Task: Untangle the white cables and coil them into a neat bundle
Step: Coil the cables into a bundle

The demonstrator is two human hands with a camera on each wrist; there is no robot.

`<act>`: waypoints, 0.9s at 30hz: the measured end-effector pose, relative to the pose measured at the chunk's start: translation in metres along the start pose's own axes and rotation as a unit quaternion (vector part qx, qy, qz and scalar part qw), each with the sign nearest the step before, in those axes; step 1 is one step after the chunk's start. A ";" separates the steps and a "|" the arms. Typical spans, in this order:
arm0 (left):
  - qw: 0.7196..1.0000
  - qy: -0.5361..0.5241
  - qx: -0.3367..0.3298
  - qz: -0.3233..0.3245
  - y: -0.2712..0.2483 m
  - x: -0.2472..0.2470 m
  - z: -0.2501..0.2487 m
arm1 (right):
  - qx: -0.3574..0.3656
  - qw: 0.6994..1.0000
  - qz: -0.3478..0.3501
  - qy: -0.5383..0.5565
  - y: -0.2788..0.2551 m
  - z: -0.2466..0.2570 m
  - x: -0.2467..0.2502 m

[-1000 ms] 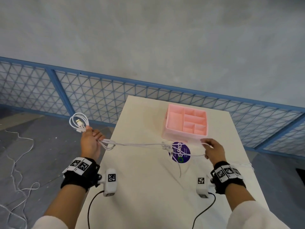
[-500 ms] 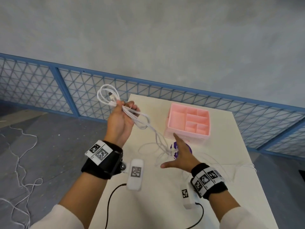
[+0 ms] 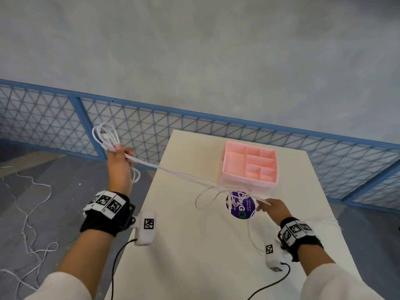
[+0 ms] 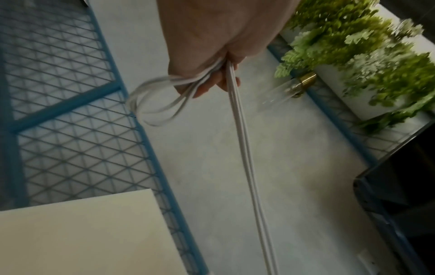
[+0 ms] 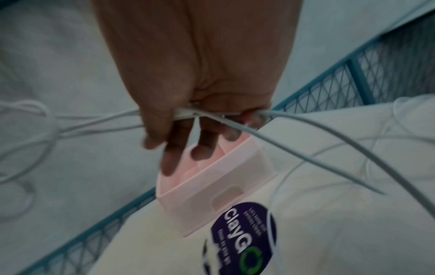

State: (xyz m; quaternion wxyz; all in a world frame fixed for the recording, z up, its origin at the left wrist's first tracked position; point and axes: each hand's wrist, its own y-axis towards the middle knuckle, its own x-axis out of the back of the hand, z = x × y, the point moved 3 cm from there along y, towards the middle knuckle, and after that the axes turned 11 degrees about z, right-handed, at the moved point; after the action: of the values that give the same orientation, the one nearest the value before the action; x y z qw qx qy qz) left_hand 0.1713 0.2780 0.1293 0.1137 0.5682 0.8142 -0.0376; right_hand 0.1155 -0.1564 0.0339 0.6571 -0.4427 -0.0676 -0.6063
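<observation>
A: Item one, white cables [image 3: 190,177]. Location?

B: Strung taut in the air from beyond the left edge of the table [image 3: 194,245] to a spot just in front of the pink organiser [image 3: 249,167], above the purple sticker [image 3: 240,205]. One slack loop hangs near the sticker; a loose tail runs on across the table toward its right edge.

A: Item two, left hand [image 3: 118,167].

B: Raised off the table's left edge, fingers clenched round several finished loops, which fan out above the fist. Two strands leave the fist side by side.

A: Item three, right hand [image 3: 273,210].

B: Low over the table by the sticker, thumb and fingers pinching the strands where they cross.

A: Step in hand?

B: By my reading, drawing out a length for the next loop. Advice: keep the left fist firm so the loops stay matched, let the strands slide through the right-hand pinch, and clear the slack loop before winding, or it may knot.

A: Other entries?

B: Blue mesh fence [image 3: 151,131] behind the table.
</observation>
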 end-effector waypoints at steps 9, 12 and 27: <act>0.984 -0.095 0.086 -0.124 -0.005 0.022 0.036 | -0.234 0.926 0.032 -0.293 0.028 -0.058 0.031; 0.979 -0.169 0.098 -0.057 -0.008 0.004 0.035 | -0.198 0.917 0.158 -0.307 0.023 -0.057 0.015; 0.940 -0.110 0.060 0.319 -0.066 -0.099 -0.004 | 0.315 0.923 0.190 0.113 -0.061 0.176 -0.075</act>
State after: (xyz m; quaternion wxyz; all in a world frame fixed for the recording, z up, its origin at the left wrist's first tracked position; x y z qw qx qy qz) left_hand 0.1414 0.1650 0.1514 0.1744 0.7959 0.5691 -0.1110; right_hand 0.1226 0.0238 0.1226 0.8685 -0.1464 -0.0950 -0.4639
